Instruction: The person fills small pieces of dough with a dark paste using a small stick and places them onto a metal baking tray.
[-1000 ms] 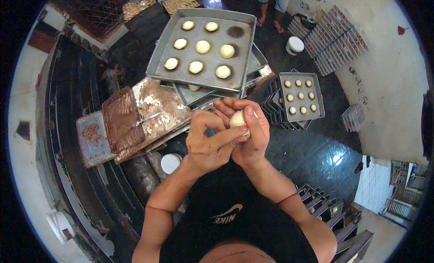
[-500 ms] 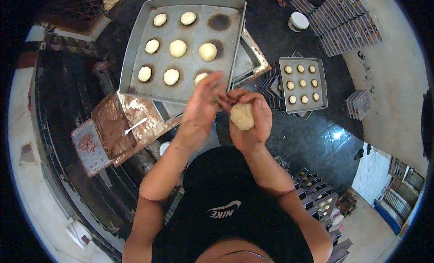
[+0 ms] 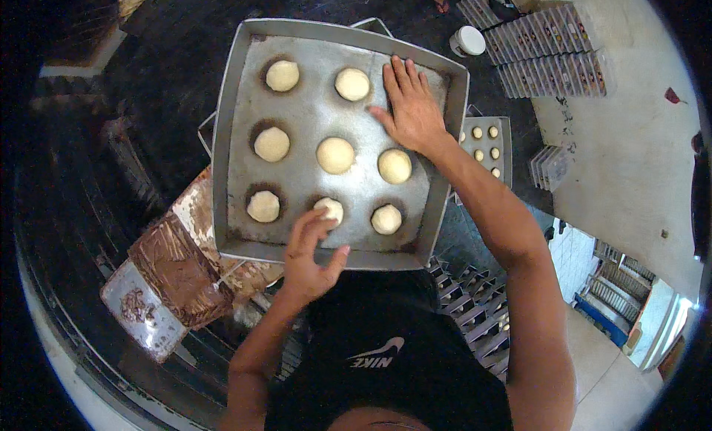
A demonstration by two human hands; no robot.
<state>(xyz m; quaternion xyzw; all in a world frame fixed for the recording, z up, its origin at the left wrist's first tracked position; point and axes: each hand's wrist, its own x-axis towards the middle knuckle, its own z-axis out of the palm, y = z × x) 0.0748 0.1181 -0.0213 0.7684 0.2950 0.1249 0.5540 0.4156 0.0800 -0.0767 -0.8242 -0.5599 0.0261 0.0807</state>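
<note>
A metal baking tray (image 3: 337, 260) spreads before me with several pale round dough balls in rows, among them a middle one (image 3: 335, 156). My right hand (image 3: 414, 112) lies over the far right corner area of the tray, palm down and fingers stretched out. Whether dough sits beneath that palm is hidden. At the near edge my left hand (image 3: 311, 254) is open, thumb apart, its bent fingertips against the near middle dough ball (image 3: 328, 211). Another dough ball (image 3: 386, 219) rests at the near right of the tray.
Left of the tray is a pan of brown chocolate-like filling (image 3: 178, 272), beside a smaller metal tray (image 3: 141, 305) with brown scraps. A second tray of dough balls (image 3: 493, 146) stands to the right. Farther off are a white bucket (image 3: 469, 41) and stacked clear packs (image 3: 549, 45).
The dough ball has left view from my right hand, which has gone from near my chest to the tray's far right. My left hand has moved down to the near dough ball.
</note>
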